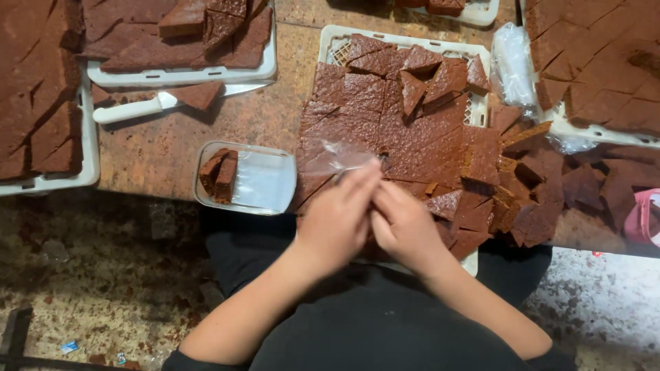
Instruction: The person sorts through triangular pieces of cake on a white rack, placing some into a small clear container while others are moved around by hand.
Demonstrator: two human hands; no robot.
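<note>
My left hand [337, 220] and my right hand [405, 227] meet at the near edge of a white crate [330, 36] heaped with brown triangular cake slabs [405, 130]. Both hands pinch a thin clear plastic wrapper [342, 159] with their fingertips, above the slabs. A clear plastic tub [268, 180] left of my left hand holds two upright brown pieces [220, 175] at its left end.
White trays of cut brown cake sit at the far left [41, 124], top left [185, 41] and top right [598, 69]. A white-handled knife [137, 108] lies beside a loose piece. Clear bags [512, 65] lie by the right tray. A pink object [643, 220] shows at the right edge.
</note>
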